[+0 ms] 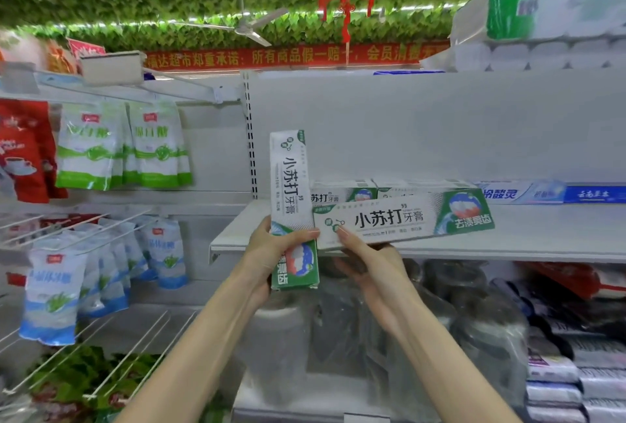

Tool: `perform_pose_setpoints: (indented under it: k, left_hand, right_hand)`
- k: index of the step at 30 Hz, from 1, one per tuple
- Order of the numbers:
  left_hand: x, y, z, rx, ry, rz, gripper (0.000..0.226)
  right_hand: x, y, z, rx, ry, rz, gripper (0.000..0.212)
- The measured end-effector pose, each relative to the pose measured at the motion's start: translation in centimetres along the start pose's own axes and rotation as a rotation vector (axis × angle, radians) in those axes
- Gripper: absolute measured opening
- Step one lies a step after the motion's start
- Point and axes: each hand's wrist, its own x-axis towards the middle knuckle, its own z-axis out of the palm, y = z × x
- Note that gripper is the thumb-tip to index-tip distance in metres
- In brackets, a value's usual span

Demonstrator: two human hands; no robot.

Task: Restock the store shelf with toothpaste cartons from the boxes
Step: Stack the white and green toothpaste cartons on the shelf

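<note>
Early stage. Left hand (271, 248) grips upright carton (292, 192); right hand (371, 265) pinches flat carton (403, 221) at shelf (528, 243) lip. Perhaps two cartons (342, 193) stocked behind; most restocking remains.

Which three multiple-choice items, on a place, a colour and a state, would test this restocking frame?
1. On the shelf, where do the blue-and-white cartons lie relative to the stocked green-and-white cartons? A. left B. right C. on top
2. What colour is the right-hand carton's end farthest from the right hand? A. red B. yellow C. green
3. How does the left hand hold the left-hand carton? A. upright B. level C. crushed flat
Answers: B, they run on toward the frame's right edge; C, that end bears a green panel with a teeth picture; A, its long side stands nearly vertical in the grip.
</note>
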Motion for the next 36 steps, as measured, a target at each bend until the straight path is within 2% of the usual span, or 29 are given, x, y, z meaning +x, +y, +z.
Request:
perform_pose_setpoints:
  k: [3,6,10,11,16,22,24,26,29,31,32,34,36]
  left_hand:
    - [1.8,1.7,-0.3,0.017,-0.045,-0.009,0.07]
    - [3.4,2.6,-0.8,-0.011,-0.071,-0.031,0.062]
    - [5.1,2.9,-2.1,-0.042,-0.081,-0.034,0.048]
    - [5.4,2.9,-2.4,-0.045,-0.082,-0.032,0.044]
    - [7.2,2.8,-3.3,-0.045,-0.073,-0.002,0.044]
    - [9.0,2.0,-3.0,-0.079,-0.089,-0.037,0.057]
    - [9.6,1.9,-2.8,-0.086,-0.103,-0.055,0.066]
    - [10.3,2.0,-2.8,-0.083,-0.11,-0.067,0.066]
    - [11.3,2.1,-3.1,-0.067,-0.127,-0.089,0.053]
    - [11.9,2.0,-3.4,-0.041,-0.138,-0.102,0.047]
    - [12.1,2.0,-3.5,-0.024,-0.142,-0.099,0.046]
    - [12.7,2.0,-3.6,0.011,-0.151,-0.077,0.045]
    - [13.2,2.2,-3.6,0.05,-0.151,-0.056,0.042]
  right_hand:
    - [1.7,-0.5,0.9,-0.009,-0.003,-0.047,0.047]
    - [3.4,-1.0,1.7,0.118,0.038,-0.029,0.027]
    - [5.3,-0.7,2.3,0.182,0.116,-0.077,0.021]
    - [5.7,-0.4,2.4,0.189,0.131,-0.104,0.024]
    - [7.9,0.1,2.6,0.067,0.276,-0.296,0.072]
    - [9.3,0.0,2.5,-0.003,0.405,-0.445,0.091]
    - [9.7,-0.1,2.1,0.035,0.401,-0.43,0.087]
    - [9.9,-0.7,1.4,0.129,0.38,-0.358,0.067]
    - [10.1,-1.6,0.2,0.175,0.423,-0.297,0.04]
    - [10.3,-1.9,-0.3,0.184,0.449,-0.301,0.036]
    - [10.5,-2.0,-0.6,0.194,0.46,-0.314,0.045]
    - [10.8,-2.3,-1.5,0.174,0.485,-0.354,0.078]
    - [11.0,-2.5,-2.4,0.059,0.516,-0.375,0.103]
